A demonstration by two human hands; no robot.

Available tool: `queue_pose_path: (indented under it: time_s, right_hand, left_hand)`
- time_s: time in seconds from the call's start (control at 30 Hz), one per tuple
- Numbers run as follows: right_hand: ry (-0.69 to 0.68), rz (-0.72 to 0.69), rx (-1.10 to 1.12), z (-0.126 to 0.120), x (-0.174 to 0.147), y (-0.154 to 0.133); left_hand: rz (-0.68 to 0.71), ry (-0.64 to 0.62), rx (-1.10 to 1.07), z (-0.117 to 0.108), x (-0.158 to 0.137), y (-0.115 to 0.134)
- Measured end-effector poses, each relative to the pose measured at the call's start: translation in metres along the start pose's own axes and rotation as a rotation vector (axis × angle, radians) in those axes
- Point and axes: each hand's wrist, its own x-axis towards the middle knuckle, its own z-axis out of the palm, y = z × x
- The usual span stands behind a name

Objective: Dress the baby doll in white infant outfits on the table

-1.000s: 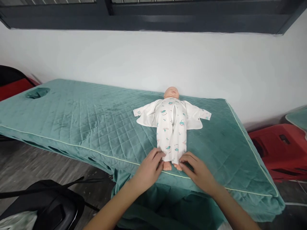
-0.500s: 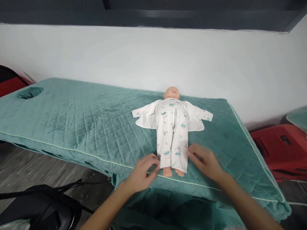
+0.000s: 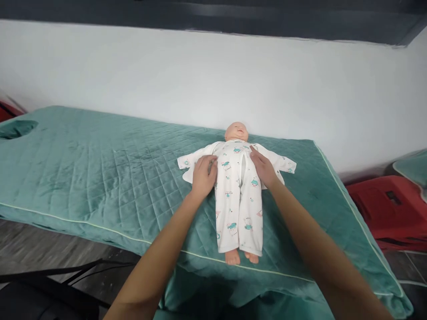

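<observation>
A baby doll [image 3: 236, 132] lies on its back on a green quilted bed cover [image 3: 133, 173], its bare feet near the front edge. It wears a white long-sleeved jacket [image 3: 278, 158] spread out at both sides and white printed trousers [image 3: 228, 213] drawn high over the chest. At the left upper edge of the trousers rests my left hand [image 3: 204, 175], its fingers bent with a gap before the thumb. My right hand [image 3: 263, 168] touches the upper right side of the trousers, fingers stretched toward the doll's chest. Both palms are hidden.
The bed stands against a white wall [image 3: 140, 75]. Near its left end the cover has a face hole [image 3: 18, 129]. A red plastic chair [image 3: 388, 209] stands to the right. On the floor at the lower left is a black item with straps [image 3: 43, 298].
Both hands have moved up from the trouser cuffs by the doll's feet to the sides of its upper body. The view has shifted slightly.
</observation>
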Motion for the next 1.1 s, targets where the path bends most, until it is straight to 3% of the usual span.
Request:
queue_pose_path:
  time_s: [0.2, 0.37, 0.53, 0.73, 0.83, 0.97, 1.1]
  right_hand:
    - [0.008, -0.048, 0.080, -0.005, -0.019, 0.025]
    - [0.027, -0.035, 0.077, -0.004, -0.019, 0.022]
    - [0.020, -0.046, 0.081, -0.004, -0.018, 0.022]
    - [0.018, -0.049, 0.103, -0.003, -0.013, 0.025]
    - [0.025, -0.049, 0.116, -0.002, -0.013, 0.026]
    - [0.044, -0.081, 0.133, 0.000, -0.012, 0.032]
    - [0.204, -0.166, 0.087, 0.000, -0.013, 0.046]
  left_hand:
    - [-0.047, 0.004, 0.043, 0.019, 0.030, -0.030]
    - [0.012, 0.021, 0.104, 0.027, 0.067, -0.025]
    - [-0.152, -0.233, 0.001, 0.047, 0.105, -0.024]
    - [-0.080, -0.262, -0.005, 0.049, 0.101, -0.036]
    - [-0.156, -0.282, -0.104, 0.048, 0.099, -0.038]
    - [-0.249, -0.217, -0.134, 0.056, 0.099, -0.037]
    - [-0.120, -0.094, 0.028, 0.053, 0.084, -0.040]
